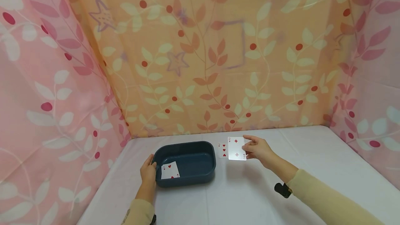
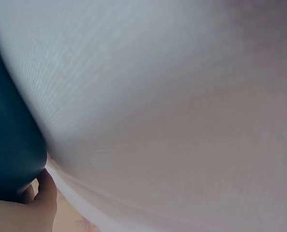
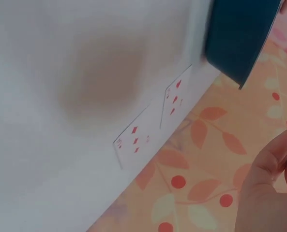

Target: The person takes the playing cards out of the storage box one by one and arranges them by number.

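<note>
A dark blue rectangular bin (image 1: pixel 184 182) stands on the table, its left end gripped by my left hand (image 1: pixel 147 170). Inside, at the bin's left end, lies a white card with red hearts (image 1: pixel 170 170). My right hand (image 1: pixel 260 151) pinches a two of diamonds playing card (image 1: pixel 235 148) by its right edge, above the table and right of the bin. Partly behind that card, a three of hearts (image 1: pixel 223 150) lies face up. The right wrist view shows two cards on the table, one a three of diamonds (image 3: pixel 134 139), which the head view hides.
A white cloth (image 1: pixel 250 197) covers the table. Patterned curtains hang close around it: orange (image 1: pixel 203 55) at the back, pink (image 1: pixel 56 89) on the left and pink (image 1: pixel 372 89) on the right. A black wrist device (image 1: pixel 282 190) sits under the right sleeve.
</note>
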### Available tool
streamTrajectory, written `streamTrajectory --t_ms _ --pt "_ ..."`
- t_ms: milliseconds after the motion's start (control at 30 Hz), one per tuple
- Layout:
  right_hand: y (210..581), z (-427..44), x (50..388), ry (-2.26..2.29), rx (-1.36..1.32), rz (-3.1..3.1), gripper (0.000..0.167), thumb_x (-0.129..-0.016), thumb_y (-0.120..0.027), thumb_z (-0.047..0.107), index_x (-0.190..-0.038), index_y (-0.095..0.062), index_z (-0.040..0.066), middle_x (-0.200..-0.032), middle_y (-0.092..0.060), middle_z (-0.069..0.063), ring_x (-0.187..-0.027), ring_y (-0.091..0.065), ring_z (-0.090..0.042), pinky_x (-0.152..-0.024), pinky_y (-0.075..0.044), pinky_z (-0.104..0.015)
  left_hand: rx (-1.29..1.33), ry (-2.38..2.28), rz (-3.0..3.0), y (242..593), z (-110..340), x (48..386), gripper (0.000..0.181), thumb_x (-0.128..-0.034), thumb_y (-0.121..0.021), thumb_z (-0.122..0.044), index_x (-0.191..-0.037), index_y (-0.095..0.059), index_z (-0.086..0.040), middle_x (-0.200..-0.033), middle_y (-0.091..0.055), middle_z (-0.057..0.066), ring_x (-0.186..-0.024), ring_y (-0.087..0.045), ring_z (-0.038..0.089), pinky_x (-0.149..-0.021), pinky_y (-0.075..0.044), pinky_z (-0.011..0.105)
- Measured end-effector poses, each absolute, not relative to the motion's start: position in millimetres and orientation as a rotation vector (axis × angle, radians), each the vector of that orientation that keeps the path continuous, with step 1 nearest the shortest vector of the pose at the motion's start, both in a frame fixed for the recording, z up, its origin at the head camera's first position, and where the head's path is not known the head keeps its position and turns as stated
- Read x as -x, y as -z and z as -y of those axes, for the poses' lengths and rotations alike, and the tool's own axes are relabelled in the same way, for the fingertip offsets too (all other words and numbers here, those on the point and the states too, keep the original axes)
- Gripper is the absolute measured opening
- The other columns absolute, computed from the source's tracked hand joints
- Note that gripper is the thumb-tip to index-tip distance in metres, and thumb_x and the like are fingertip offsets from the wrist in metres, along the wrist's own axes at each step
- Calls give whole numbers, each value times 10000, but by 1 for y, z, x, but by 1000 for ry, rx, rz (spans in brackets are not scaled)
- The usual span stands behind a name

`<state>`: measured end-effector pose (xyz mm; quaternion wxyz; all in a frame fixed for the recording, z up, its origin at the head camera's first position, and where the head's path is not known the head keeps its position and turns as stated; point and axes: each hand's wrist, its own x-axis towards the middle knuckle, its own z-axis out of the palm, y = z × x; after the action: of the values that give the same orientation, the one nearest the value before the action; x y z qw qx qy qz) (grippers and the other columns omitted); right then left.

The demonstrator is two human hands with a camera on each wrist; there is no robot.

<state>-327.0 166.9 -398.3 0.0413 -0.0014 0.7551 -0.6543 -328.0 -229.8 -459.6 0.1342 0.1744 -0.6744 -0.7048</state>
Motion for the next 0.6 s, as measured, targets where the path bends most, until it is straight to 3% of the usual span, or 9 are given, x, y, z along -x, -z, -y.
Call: streamTrajectory --t_ms 600 --pt "401 -206 328 2003 -15 -2360 529 -942 -576 28 -1397 -363 -139 -903 -663 -82 -705 -639 -154 -659 -576 -272 -516 2044 1950 460 230 329 489 -1007 -350 46 -1492 -293 24 -1543 -266 186 -1450 -187 311 -1176 -146 420"
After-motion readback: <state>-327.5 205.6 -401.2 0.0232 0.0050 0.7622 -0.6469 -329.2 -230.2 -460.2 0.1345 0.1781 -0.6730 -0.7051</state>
